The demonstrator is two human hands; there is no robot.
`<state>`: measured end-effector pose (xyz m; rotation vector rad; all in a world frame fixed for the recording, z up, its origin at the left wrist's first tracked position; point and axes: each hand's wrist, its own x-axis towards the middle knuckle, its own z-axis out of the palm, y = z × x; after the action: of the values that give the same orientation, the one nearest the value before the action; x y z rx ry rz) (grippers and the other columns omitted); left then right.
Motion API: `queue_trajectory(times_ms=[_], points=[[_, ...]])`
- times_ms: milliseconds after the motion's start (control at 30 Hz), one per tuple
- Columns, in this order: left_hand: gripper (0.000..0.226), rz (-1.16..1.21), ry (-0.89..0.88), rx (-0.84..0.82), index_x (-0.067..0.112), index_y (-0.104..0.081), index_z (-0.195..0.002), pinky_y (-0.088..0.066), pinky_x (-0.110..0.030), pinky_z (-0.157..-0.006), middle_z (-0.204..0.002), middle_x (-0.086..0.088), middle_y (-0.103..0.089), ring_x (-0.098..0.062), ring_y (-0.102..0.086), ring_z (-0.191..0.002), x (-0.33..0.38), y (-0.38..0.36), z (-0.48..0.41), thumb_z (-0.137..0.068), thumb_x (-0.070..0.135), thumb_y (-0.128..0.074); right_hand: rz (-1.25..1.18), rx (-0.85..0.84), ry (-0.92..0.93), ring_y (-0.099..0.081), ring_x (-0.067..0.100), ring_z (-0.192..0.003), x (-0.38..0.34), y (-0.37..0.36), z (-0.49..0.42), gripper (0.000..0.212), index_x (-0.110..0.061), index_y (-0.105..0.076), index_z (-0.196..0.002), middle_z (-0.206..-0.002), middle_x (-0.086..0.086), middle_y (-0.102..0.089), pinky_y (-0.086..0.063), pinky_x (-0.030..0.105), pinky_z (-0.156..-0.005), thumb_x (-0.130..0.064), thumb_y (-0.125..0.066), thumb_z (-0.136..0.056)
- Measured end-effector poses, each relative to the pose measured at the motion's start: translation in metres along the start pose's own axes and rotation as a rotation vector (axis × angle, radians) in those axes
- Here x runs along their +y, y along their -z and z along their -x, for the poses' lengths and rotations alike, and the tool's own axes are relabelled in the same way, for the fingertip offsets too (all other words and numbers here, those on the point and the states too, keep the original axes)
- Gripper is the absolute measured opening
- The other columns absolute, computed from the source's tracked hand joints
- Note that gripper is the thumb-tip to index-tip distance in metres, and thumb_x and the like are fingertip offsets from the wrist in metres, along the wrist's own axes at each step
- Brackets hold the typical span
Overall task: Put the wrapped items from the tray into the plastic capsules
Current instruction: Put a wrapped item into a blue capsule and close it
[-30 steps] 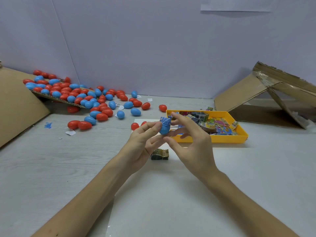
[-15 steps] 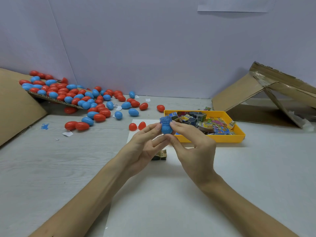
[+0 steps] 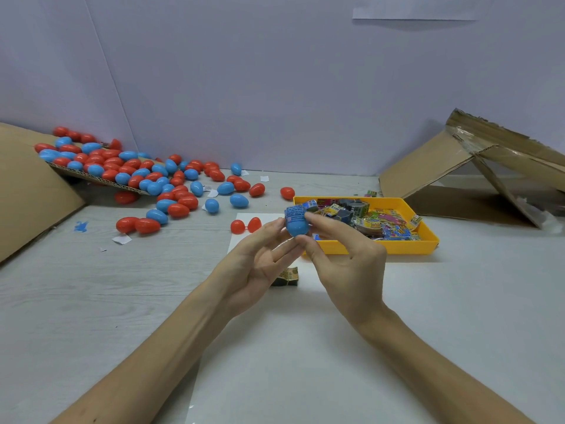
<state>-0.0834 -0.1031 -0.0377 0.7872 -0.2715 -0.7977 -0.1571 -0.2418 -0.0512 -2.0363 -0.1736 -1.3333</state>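
Observation:
A blue capsule half (image 3: pixel 297 227) is held above the table in front of the yellow tray (image 3: pixel 397 244). A blue wrapped item (image 3: pixel 294 213) sticks out of its top. My left hand (image 3: pixel 260 264) pinches the capsule half from the left with thumb and fingers. My right hand (image 3: pixel 345 258) pinches it from the right, index finger on top. The tray holds several colourful wrapped items (image 3: pixel 379 223). One dark and gold wrapped item (image 3: pixel 286 276) lies on the white sheet (image 3: pixel 290 347) under my hands.
An open red capsule (image 3: pixel 245 225) lies at the sheet's far edge. Many red and blue capsules (image 3: pixel 146 179) spill from a cardboard flap at the back left. A torn cardboard box (image 3: pixel 477 166) stands at the back right. Paper scraps dot the table.
Both hands have drawn slightly closer together around the blue capsule half. The right fingers have shifted over the wrapped item on top.

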Motion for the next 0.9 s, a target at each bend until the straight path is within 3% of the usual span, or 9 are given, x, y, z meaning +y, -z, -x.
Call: queue_trajectory(times_ms=[133,300,633,900], points=[[0.022,-0.054,-0.056,-0.005,0.015,-0.078,-0.104,-0.057,-0.026,-0.084,-0.124,-0.009,-0.069,-0.020,-0.067,-0.114,0.002,0.001,-0.001,-0.084,0.022,-0.073,0.040,-0.084,0.065,-0.060,0.011,-0.112,0.005,-0.001,-0.001,0.042,-0.009,-0.064,-0.127,-0.124,0.002,-0.062,-0.051,0.025,-0.094,-0.005,-0.073,-0.086],[0.035,-0.197,-0.059,-0.028,0.015,-0.071,-0.120,-0.047,-0.033,-0.107,-0.133,-0.007,-0.064,-0.023,-0.058,-0.127,0.001,0.001,-0.003,-0.089,0.031,-0.067,0.056,-0.172,0.133,-0.057,0.012,-0.101,0.007,-0.003,0.001,0.039,-0.011,-0.066,-0.124,-0.124,0.005,-0.054,-0.051,0.025,-0.088,-0.009,-0.072,-0.086],[0.034,-0.156,-0.008,-0.100,0.007,-0.069,-0.121,-0.040,-0.035,-0.110,-0.138,-0.017,-0.058,-0.030,-0.052,-0.133,0.000,0.003,-0.002,-0.090,0.021,-0.066,0.031,-0.135,0.163,-0.062,0.016,-0.090,0.010,0.000,0.001,0.031,-0.009,-0.072,-0.116,-0.117,0.011,-0.061,-0.055,0.031,-0.077,0.000,-0.071,-0.086],[0.032,-0.070,0.010,-0.090,0.010,-0.074,-0.114,-0.052,-0.028,-0.097,-0.132,-0.012,-0.064,-0.025,-0.059,-0.126,0.002,0.000,0.000,-0.084,0.022,-0.074,0.000,-0.087,0.109,-0.062,0.011,-0.099,0.007,0.000,-0.001,0.039,-0.008,-0.068,-0.120,-0.116,0.010,-0.059,-0.057,0.025,-0.083,0.002,-0.073,-0.083]])
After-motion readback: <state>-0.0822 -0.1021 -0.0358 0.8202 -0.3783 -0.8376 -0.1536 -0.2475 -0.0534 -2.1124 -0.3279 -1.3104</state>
